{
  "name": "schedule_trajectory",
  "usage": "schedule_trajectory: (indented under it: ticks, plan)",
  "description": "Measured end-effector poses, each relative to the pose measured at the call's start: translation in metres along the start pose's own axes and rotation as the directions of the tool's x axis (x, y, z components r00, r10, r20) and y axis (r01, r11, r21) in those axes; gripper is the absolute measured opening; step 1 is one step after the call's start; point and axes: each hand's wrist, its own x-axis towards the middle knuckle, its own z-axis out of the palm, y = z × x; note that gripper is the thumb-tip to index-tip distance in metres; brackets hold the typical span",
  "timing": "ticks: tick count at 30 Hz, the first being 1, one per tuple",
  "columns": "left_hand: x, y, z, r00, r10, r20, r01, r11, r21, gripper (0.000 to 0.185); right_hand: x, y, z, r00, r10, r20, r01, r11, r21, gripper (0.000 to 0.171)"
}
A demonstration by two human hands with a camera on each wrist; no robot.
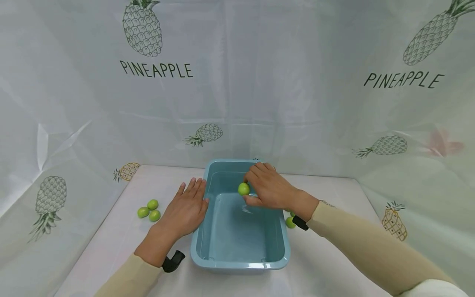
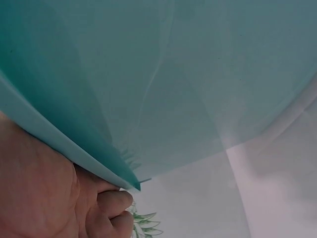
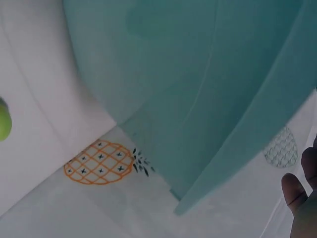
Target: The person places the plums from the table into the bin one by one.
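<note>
Pineapple-print cloth covered the table (image 1: pixel 334 264); right hand (image 1: pixel 272 190) fingers pinched a green fruit (image 1: pixel 243 189) over the blue basin (image 1: pixel 237 262), left hand (image 1: pixel 184 211) fingers lay straight beside its rim.

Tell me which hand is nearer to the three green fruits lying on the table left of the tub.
Left. The left hand rests just right of the three green fruits; the right hand is over the tub.

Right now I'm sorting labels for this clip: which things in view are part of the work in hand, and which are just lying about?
In use:
- green fruit, pinched by the right hand over the tub
- blue tub, with the left hand flat beside its rim

Lying about:
- three green fruits on the table, left of the tub
- another fruit right of the tub
- pineapple-print cloth
</note>
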Motion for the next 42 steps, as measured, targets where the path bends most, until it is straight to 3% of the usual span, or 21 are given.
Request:
schedule_trajectory:
  ticks: [14, 32, 42]
  plan:
    - [0.000, -0.002, -0.001, 1.000, 0.012, -0.003, -0.012, 1.000, -0.012, 0.064, 0.006, -0.012, 0.023, 0.999, -0.035, 0.022, 0.035, 0.999, -0.015, 0.028]
    - [-0.001, -0.001, 0.000, 1.000, 0.021, -0.014, -0.021, 0.999, -0.028, 0.064, 0.007, -0.018, 0.040, 0.994, 0.023, 0.107, -0.025, 1.000, 0.016, 0.031]
    - [-0.001, -0.003, 0.000, 0.999, 0.028, -0.014, -0.029, 0.999, -0.037, 0.064, 0.008, -0.019, 0.047, 0.995, 0.019, 0.099, -0.017, 1.000, -0.018, 0.033]
